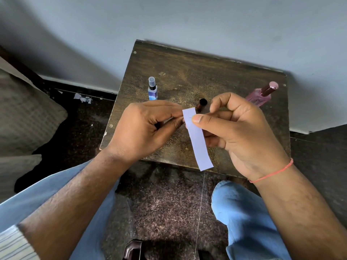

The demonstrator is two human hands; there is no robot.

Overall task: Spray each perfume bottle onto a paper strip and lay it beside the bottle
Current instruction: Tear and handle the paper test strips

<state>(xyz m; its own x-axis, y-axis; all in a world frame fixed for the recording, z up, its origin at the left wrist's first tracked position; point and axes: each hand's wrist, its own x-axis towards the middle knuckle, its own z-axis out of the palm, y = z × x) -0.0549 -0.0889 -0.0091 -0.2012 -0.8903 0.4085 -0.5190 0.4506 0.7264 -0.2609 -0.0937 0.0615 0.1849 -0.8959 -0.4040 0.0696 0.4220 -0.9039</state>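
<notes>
A white paper strip [198, 139] hangs over the front of the small dark wooden table [187, 76]. My right hand [242, 134] pinches its upper end between thumb and fingers. My left hand [144, 126] touches the strip's top left edge with its fingertips. Three perfume bottles stand behind my hands: a blue one with a clear cap [152, 89] at the left, a dark brown one [201, 105] in the middle, partly hidden by the strip, and a pink one with a shiny pink cap [262, 93] at the right.
The table stands against a grey wall [187, 21]. My knees in blue jeans [247, 218] are below the table's front edge. A cushion [24, 117] lies at the left, with paper scraps [82, 98] on the dark floor. A dark object [132, 249] sits at the bottom.
</notes>
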